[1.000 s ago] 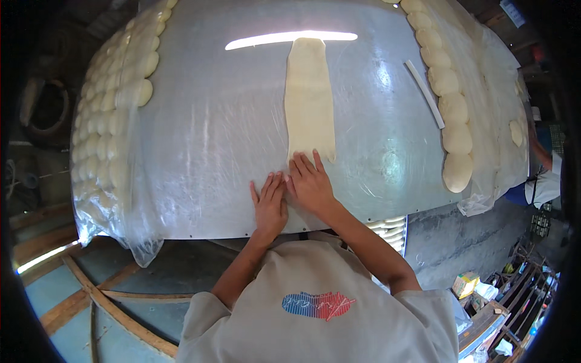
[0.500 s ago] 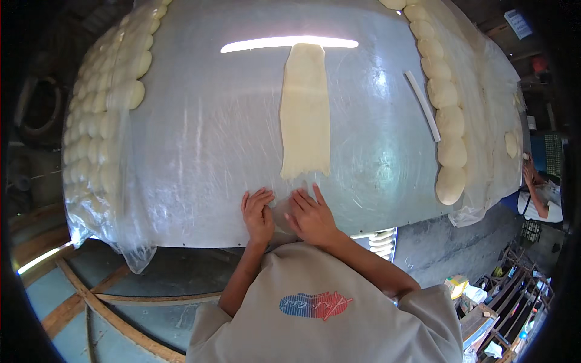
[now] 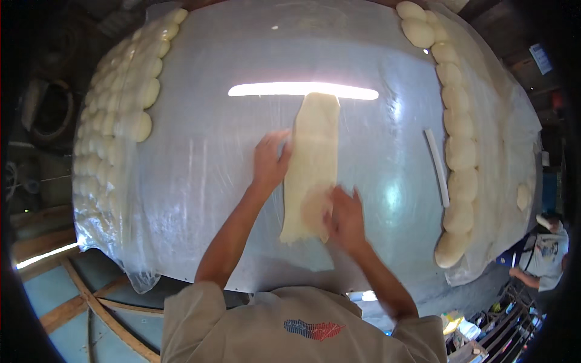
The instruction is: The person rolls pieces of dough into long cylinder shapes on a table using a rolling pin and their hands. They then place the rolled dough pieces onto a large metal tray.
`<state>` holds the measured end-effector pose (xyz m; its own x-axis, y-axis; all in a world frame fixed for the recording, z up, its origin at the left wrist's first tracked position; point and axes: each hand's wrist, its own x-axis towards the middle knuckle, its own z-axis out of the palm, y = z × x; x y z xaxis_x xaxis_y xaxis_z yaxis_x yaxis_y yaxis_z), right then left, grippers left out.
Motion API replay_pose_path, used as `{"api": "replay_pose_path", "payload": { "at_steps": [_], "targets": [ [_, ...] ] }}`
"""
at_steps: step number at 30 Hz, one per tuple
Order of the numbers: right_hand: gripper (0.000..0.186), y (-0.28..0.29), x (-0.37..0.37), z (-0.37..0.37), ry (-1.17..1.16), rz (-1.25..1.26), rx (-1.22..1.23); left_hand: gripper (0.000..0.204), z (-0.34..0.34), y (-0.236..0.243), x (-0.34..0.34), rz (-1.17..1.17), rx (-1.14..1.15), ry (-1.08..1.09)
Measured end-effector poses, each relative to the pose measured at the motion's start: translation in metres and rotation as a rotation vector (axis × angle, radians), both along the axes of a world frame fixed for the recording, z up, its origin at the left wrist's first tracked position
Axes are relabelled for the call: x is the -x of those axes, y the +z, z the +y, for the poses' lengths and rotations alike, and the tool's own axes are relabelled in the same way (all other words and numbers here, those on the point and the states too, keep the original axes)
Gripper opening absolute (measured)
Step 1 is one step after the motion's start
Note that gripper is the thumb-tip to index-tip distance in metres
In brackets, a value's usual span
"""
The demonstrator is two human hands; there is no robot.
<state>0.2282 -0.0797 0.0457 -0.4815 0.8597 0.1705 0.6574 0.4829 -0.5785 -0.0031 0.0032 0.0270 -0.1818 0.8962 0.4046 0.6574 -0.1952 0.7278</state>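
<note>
The fingers of the right hand point(image 3: 346, 213) are spread and lie flat on the near end of the dough strip point(image 3: 313, 160), gripping nothing; pressed that way, the palm seems to pin the soft dough to the table while it is worked. The left hand point(image 3: 269, 158) is open too, fingers together and loosely curved, its fingertips touching the strip's left edge about halfway along, as if steadying or straightening that side.

The strip is a long pale band lying lengthwise down the middle of the plastic sheet point(image 3: 200, 169), which covers the whole table; the slick film probably keeps the dough from sticking. The strip's near end is wider and slightly rumpled under the right hand; its far end reaches a bright reflected bar of light.

Left of the strip, well apart, a crowded row of dough balls point(image 3: 130, 100) lines the sheet's edge. Right of it runs a second row of dough balls point(image 3: 460, 151), and between that row and the strip lies a thin white stick point(image 3: 437, 166). Both rows sit out at the margins, leaving the middle for the strip.
</note>
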Motion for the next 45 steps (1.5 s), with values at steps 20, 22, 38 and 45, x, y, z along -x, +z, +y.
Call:
{"api": "replay_pose_path", "payload": {
  "at_steps": [20,22,38,45],
  "targets": [
    [0.025,-0.014,0.061,0.279,-0.264,-0.247,0.1,0.008,0.184,0.006,-0.01,0.18,0.311,-0.278],
    [0.022,-0.013,0.064,0.28,-0.193,-0.397,-0.068,0.004,0.183,0.001,0.003,0.25,0.185,-0.386],
    [0.023,-0.028,0.051,0.28,-0.139,-0.488,-0.299,0.015,0.182,0.023,-0.012,0.812,0.467,-0.349],
    [0.02,-0.035,0.045,0.266,0.117,-0.555,-0.326,0.019,0.161,-0.006,0.005,0.964,0.056,-0.458]
  ]
}}
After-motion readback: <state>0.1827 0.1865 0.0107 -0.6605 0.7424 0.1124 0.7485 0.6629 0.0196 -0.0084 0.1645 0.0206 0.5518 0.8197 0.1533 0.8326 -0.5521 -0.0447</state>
